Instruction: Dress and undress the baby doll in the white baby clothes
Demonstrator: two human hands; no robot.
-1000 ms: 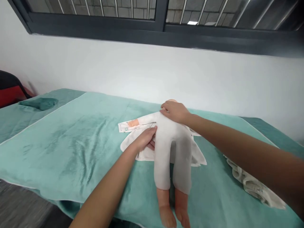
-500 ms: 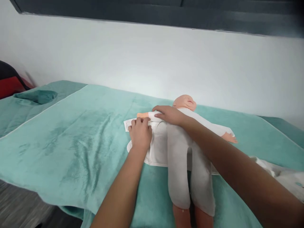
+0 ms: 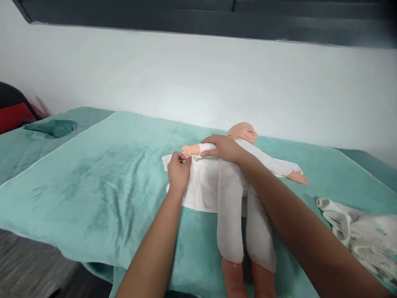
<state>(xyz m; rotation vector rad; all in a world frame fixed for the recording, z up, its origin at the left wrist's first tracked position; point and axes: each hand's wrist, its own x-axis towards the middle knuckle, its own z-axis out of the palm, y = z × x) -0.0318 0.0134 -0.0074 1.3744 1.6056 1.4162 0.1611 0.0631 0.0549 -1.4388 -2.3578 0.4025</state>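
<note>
A baby doll [image 3: 235,194] with a white cloth body lies face up on a teal towel [image 3: 102,178], head toward the wall, arms spread. Under it is spread a white baby garment [image 3: 201,190]. My left hand [image 3: 178,169] pinches the garment's sleeve edge beside the doll's outstretched arm. My right hand [image 3: 225,148] is closed round that same upper arm, near the shoulder, holding it out to the left. The doll's bare feet run out of view at the bottom edge.
A crumpled white patterned cloth [image 3: 356,236] lies on the towel at the right. A folded dark teal cloth [image 3: 51,127] sits far left, with a red and black object [image 3: 12,111] behind it. A white wall rises just behind the table.
The doll has gone from covered at the head to lying with its face showing. My left hand moved up from the garment's side to pinch the sleeve; my right hand shifted onto the doll's arm.
</note>
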